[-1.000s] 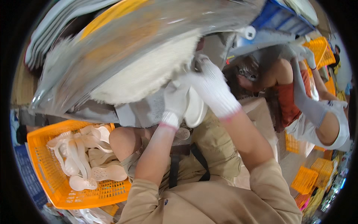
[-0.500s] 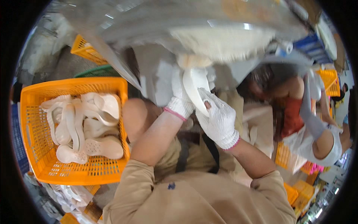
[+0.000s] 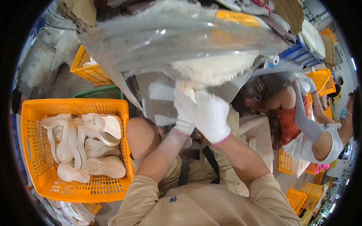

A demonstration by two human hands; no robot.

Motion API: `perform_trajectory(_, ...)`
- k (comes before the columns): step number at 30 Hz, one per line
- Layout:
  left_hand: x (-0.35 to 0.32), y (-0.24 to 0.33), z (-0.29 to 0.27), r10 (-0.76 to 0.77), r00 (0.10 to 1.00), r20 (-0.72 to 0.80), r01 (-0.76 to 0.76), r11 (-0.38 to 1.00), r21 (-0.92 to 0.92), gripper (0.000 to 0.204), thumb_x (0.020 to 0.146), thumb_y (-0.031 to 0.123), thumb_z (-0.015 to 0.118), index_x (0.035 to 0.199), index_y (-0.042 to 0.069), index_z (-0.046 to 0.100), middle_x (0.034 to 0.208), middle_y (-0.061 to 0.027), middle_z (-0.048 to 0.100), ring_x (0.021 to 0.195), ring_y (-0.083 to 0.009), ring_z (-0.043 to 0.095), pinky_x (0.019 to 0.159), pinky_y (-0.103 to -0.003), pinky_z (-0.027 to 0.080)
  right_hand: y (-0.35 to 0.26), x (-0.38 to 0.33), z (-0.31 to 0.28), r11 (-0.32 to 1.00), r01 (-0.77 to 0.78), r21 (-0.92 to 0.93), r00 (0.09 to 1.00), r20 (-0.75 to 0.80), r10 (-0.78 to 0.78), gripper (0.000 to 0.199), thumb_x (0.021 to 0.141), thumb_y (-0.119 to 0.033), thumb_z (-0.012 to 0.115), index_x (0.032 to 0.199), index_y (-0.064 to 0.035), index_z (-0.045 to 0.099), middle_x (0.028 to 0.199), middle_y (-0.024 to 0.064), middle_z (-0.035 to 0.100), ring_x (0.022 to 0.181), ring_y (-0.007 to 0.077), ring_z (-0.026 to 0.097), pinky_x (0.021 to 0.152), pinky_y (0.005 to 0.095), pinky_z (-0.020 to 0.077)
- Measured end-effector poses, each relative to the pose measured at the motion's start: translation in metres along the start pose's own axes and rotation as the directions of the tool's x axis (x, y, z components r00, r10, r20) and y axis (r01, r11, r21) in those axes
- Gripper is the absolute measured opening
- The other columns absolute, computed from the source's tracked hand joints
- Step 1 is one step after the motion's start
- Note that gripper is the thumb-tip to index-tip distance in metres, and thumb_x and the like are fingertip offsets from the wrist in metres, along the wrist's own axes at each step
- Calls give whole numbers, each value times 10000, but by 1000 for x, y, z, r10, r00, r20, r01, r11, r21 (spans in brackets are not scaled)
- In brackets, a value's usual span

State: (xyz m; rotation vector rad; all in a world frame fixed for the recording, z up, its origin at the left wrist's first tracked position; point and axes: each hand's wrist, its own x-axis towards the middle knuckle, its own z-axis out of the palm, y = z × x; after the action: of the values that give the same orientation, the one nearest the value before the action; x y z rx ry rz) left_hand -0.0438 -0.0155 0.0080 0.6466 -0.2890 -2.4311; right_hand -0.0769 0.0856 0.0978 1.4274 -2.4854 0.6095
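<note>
In white knitted gloves, my left hand (image 3: 183, 110) and my right hand (image 3: 212, 115) are closed together on a pale shoe sole (image 3: 191, 95). Only its tip shows between the gloves; the rest is hidden by my fingers. The tip is right below the fuzzy cream buffing wheel (image 3: 217, 71), and I cannot tell whether it touches. A clear plastic hood (image 3: 177, 39) hangs over the wheel. Left of my arms, an orange basket (image 3: 75, 194) holds several off-white soles (image 3: 106, 167), some with small holes.
To the right, a person in white shorts (image 3: 332, 145) with grey arm covers works beside me. Another orange basket (image 3: 89, 67) stands at the far left, near a green basket (image 3: 98, 92). More orange crates (image 3: 311, 194) are at the lower right.
The sole has turned from lengthwise in view to mostly covered by my gloves. My right hand has moved up and left against my left. My view has shifted slightly, too.
</note>
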Motion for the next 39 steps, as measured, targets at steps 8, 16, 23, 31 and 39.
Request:
perform_trajectory(8, 19, -2, -25, -594, 805, 5, 584, 793, 173, 596, 1069, 557, 477, 1211, 13, 676, 863, -197, 720, 685, -343, 716, 651, -509, 629, -3, -9, -62, 872, -153, 465, 866, 488, -109, 430, 823, -358, 771, 1169, -103, 756, 1266, 271, 656, 1236, 419, 603, 1067, 507, 501)
perform_trajectory(16, 3, 20, -3, -350, 934, 63, 356, 927, -118, 660, 1061, 675, 468, 1161, 56, 675, 838, -140, 670, 635, -334, 643, 520, -486, 548, -22, -15, -56, 707, -392, 589, 868, 492, 70, 425, 862, -240, 797, 1238, -61, 714, 1263, 220, 672, 1179, 409, 659, 985, 459, 559)
perform_trajectory(23, 13, -12, -28, -310, 948, 65, 304, 949, 86, 634, 1064, 651, 439, 1263, 66, 581, 1113, -165, 636, 968, -354, 640, 800, -516, 591, -14, -56, -35, 879, -222, 422, 974, 127, 185, 425, 802, -291, 907, 1122, -62, 747, 1028, 169, 780, 907, 354, 777, 783, 417, 613)
perform_trajectory(31, 33, 26, -32, -328, 945, -9, 321, 918, 234, 610, 1073, 509, 405, 1305, 0, 648, 1142, -232, 739, 1033, -376, 740, 908, -507, 636, -2, -19, -4, 914, -89, 396, 996, 38, 81, 580, 803, -447, 908, 1127, -1, 728, 909, 189, 766, 794, 347, 773, 712, 424, 612)
perform_trajectory(39, -6, -5, -11, 101, 995, 25, -97, 988, -122, 580, 1130, 531, 381, 1296, 34, 629, 1168, -171, 727, 1059, -315, 726, 942, -447, 605, -21, 13, -7, 794, -315, 520, 947, 121, 297, 498, 801, -466, 896, 983, -17, 783, 889, 203, 769, 845, 339, 777, 773, 405, 611)
